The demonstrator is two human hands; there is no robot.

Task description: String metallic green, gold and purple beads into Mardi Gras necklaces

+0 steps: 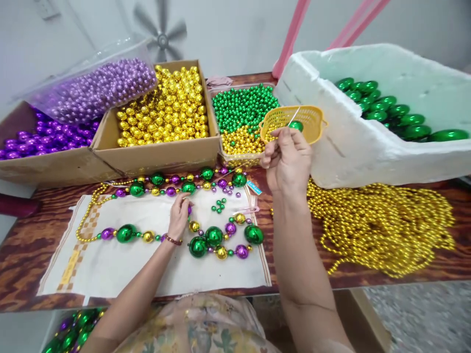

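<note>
My right hand (289, 159) is raised over the table's middle, fingers pinched on a thin needle (293, 116) that points up toward a small yellow basket (312, 121). My left hand (179, 214) rests on a white cloth (121, 267), fingers closed on a purple bead of a bead string (206, 240). That string of green, gold and purple beads loops across the cloth. A few loose small green beads (220, 205) lie between my hands.
Cardboard boxes hold purple beads (44, 139) and gold beads (165, 105). A clear tray holds small green and gold beads (241, 110). A white foam box (353, 147) with large green beads stands at right. Gold bead strands (382, 228) are heaped before it.
</note>
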